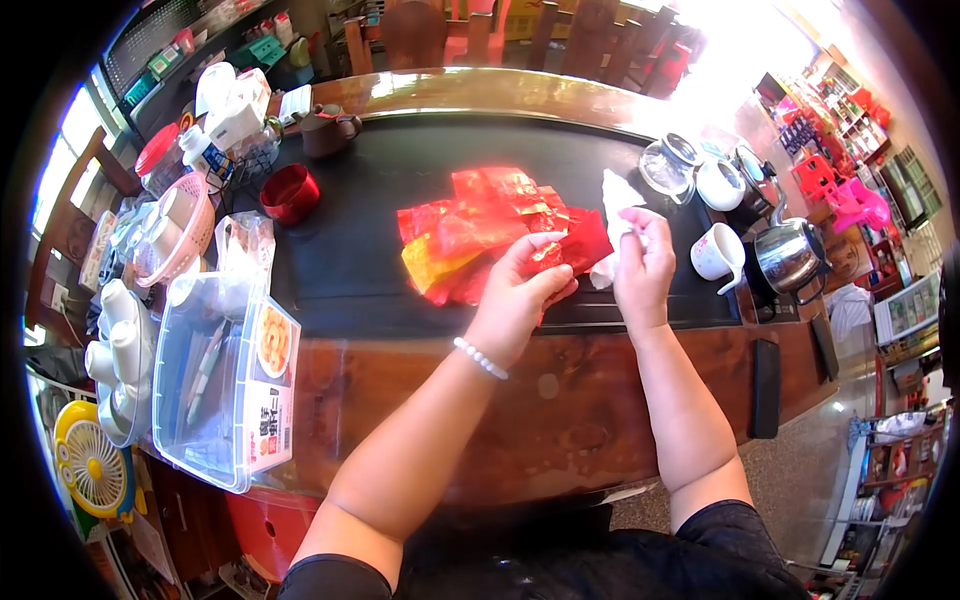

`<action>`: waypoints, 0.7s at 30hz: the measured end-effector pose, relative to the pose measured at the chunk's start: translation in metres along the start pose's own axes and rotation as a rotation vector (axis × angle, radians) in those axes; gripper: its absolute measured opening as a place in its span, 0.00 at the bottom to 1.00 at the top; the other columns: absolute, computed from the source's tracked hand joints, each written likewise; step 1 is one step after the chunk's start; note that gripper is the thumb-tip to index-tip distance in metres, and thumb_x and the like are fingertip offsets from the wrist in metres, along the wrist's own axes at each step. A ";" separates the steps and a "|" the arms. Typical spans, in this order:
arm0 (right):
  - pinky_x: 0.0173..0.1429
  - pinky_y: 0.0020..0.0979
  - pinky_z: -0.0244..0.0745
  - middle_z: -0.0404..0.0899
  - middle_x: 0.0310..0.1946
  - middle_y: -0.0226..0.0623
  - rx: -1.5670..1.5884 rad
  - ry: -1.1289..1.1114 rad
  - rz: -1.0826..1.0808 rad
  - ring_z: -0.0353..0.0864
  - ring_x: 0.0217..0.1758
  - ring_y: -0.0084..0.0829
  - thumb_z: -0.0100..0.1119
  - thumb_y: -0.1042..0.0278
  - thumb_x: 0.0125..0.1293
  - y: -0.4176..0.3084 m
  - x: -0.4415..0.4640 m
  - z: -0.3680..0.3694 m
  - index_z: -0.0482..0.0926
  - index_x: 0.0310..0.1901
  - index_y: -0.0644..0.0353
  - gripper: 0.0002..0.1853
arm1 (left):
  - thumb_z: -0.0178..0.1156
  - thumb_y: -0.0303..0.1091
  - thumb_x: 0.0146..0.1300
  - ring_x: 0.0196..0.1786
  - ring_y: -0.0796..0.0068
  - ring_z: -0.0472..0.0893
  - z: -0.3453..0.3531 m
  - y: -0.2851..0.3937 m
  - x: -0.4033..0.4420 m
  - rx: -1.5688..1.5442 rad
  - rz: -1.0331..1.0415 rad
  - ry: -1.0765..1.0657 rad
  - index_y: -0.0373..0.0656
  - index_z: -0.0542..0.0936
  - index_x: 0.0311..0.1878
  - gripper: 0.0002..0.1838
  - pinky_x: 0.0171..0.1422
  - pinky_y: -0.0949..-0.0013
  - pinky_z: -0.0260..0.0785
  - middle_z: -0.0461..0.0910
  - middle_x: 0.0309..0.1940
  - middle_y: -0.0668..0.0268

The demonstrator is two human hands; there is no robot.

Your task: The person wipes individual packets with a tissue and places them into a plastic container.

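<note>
Several shiny red wrappers (470, 220), one with a yellow-orange part, lie in a loose pile on the black table mat (370, 200). My left hand (525, 285), with a white bead bracelet (481, 357) at the wrist, pinches a red wrapper at the pile's right side. To its right, my right hand (643, 262) has its fingers closed at the edge of a crumpled white tissue (612, 200). The tissue hangs beside and behind those fingers, next to the red wrappers.
A clear plastic box (205, 440), a pink basket (185, 245) and a red bowl (290, 194) stand on the left. At the right are a glass pot (668, 170), a white pitcher (716, 253), a metal kettle (790, 255) and a black rectangular object (765, 390).
</note>
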State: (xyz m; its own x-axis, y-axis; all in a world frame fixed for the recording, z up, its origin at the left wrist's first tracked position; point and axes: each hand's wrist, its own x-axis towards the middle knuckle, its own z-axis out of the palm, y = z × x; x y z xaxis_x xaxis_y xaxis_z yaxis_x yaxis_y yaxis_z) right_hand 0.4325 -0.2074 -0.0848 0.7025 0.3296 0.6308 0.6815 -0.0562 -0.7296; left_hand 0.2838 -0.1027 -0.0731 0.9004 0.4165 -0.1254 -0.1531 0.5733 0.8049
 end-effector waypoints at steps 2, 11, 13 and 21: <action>0.54 0.33 0.73 0.77 0.41 0.42 0.013 0.014 -0.110 0.78 0.48 0.39 0.50 0.80 0.64 -0.007 0.000 -0.001 0.77 0.42 0.66 0.07 | 0.61 0.25 0.63 0.44 0.77 0.83 -0.001 0.000 0.002 -0.089 -0.043 0.030 0.48 0.73 0.63 0.24 0.38 0.76 0.70 0.83 0.45 0.67; 0.55 0.38 0.71 0.80 0.42 0.42 -0.208 -0.203 -0.428 0.78 0.49 0.44 0.55 0.79 0.61 -0.037 -0.004 0.004 0.79 0.41 0.60 0.08 | 0.54 0.33 0.71 0.60 0.70 0.77 -0.015 -0.018 0.016 -0.369 -0.030 -0.200 0.46 0.70 0.65 0.20 0.60 0.58 0.74 0.76 0.58 0.66; 0.50 0.37 0.73 0.79 0.39 0.43 -0.184 -0.120 -0.324 0.78 0.45 0.45 0.54 0.79 0.62 -0.019 -0.001 0.002 0.79 0.42 0.61 0.08 | 0.54 0.33 0.71 0.59 0.71 0.77 -0.011 -0.009 0.011 -0.471 -0.070 -0.118 0.48 0.71 0.65 0.20 0.58 0.60 0.74 0.76 0.57 0.68; 0.61 0.34 0.75 0.79 0.50 0.37 0.983 -0.070 0.520 0.79 0.55 0.30 0.50 0.73 0.73 0.004 -0.003 0.001 0.76 0.52 0.61 0.09 | 0.56 0.35 0.71 0.55 0.74 0.78 -0.011 -0.001 0.009 -0.620 0.005 -0.007 0.51 0.71 0.65 0.20 0.53 0.65 0.75 0.77 0.56 0.70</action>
State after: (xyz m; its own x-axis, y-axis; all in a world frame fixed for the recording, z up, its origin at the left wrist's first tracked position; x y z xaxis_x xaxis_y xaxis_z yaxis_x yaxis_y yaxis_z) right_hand 0.4330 -0.2074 -0.0904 0.8209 0.5372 0.1939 -0.1730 0.5575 -0.8120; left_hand 0.2876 -0.0918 -0.0810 0.9017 0.4162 -0.1169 -0.3629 0.8756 0.3188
